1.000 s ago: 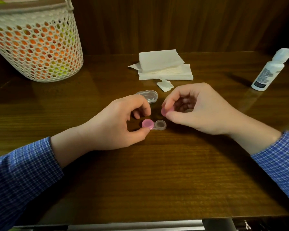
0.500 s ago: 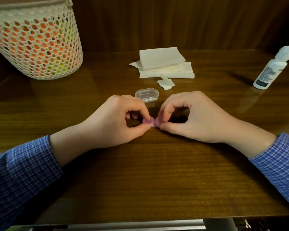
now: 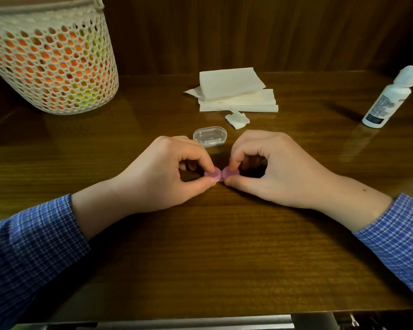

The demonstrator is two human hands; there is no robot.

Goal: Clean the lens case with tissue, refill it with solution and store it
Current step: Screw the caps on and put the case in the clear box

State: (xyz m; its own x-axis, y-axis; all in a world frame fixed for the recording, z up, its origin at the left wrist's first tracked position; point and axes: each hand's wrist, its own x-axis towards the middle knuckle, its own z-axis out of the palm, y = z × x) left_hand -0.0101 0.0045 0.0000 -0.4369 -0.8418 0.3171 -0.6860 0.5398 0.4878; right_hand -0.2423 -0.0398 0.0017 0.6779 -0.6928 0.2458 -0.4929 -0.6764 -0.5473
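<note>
Lens case [image 3: 217, 175] lying crosswise between both hands, left hand [image 3: 162, 172] and right hand [image 3: 272, 167] each pinching one pink cap.

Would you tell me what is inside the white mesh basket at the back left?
Through the holes of the mesh basket, orange and yellow-green contents show. What they are cannot be told; the mesh wall covers their shapes and the basket's top is cut off.

A lens case [image 3: 217, 174] with two pink caps lies flat at centre frame, pinched at both ends. Behind it, upper centre, sits a stack of white tissues [image 3: 234, 91] with a crumpled scrap [image 3: 237, 119] in front. A white solution bottle [image 3: 389, 98] stands closed at upper right.
</note>
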